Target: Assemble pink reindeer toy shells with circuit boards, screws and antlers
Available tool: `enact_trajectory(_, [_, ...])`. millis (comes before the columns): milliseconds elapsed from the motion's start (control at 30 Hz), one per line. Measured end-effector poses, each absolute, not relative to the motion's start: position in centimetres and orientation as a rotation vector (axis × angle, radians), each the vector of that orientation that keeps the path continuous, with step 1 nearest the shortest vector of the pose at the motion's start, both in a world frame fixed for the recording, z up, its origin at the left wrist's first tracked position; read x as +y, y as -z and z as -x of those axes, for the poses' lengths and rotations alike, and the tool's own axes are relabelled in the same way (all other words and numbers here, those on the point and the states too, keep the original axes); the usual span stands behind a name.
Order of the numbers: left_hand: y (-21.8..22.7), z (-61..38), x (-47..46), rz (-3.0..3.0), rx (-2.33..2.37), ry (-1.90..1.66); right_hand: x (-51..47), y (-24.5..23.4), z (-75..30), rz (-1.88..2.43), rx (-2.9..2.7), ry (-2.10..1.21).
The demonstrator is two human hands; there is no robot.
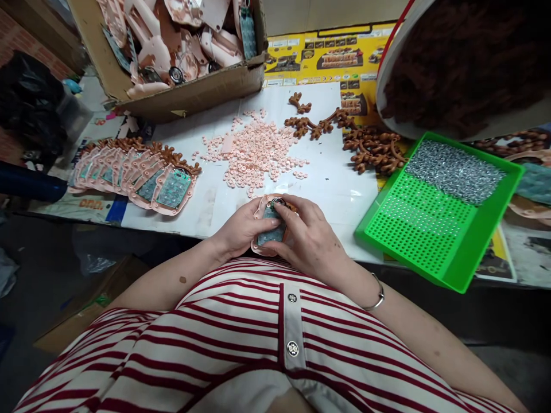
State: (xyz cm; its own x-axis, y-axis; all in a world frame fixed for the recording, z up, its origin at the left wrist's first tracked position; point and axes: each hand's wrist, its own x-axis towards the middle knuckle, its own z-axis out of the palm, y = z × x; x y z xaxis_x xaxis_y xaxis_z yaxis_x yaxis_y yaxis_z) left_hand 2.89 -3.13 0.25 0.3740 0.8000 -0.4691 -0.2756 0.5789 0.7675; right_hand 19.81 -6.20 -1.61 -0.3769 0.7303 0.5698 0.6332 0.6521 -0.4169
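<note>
At the table's near edge both my hands hold one pink plastic shell (pixel 263 246) with a green circuit board set in it. My left hand (pixel 239 229) grips its left side. My right hand (pixel 307 238) wraps round the right side, with the fingers pressing on the board near its top. A heap of small pink rings (pixel 253 152) lies just beyond the hands on the white sheet (pixel 336 183).
A fanned row of finished pink shells with boards (pixel 138 175) lies at the left. A cardboard box (pixel 181 97) of pink parts stands behind. Brown antler pieces (pixel 370 146) lie to the right, beside a green tray (pixel 434 229) of metal screws and a basin (pixel 465 63) of brown parts.
</note>
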Motion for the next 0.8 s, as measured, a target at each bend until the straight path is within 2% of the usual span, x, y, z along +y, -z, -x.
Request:
enact_trajectory(267, [0.4,-3.1,-2.7,-0.735,0.962,-0.76,-6.1,2.4,-19.8,1.077,-2.101,-0.113])
enact_trajectory(700, [0.8,-3.4,-1.1,-0.65,0.944,-0.645,-3.5,3.8,-22.0,1.08,-2.059,-0.628])
enact_trajectory(800, [0.7,-3.3,-0.9,-0.634,0.956,-0.607,-3.0,4.2,-22.5,1.058,-2.04,-0.664])
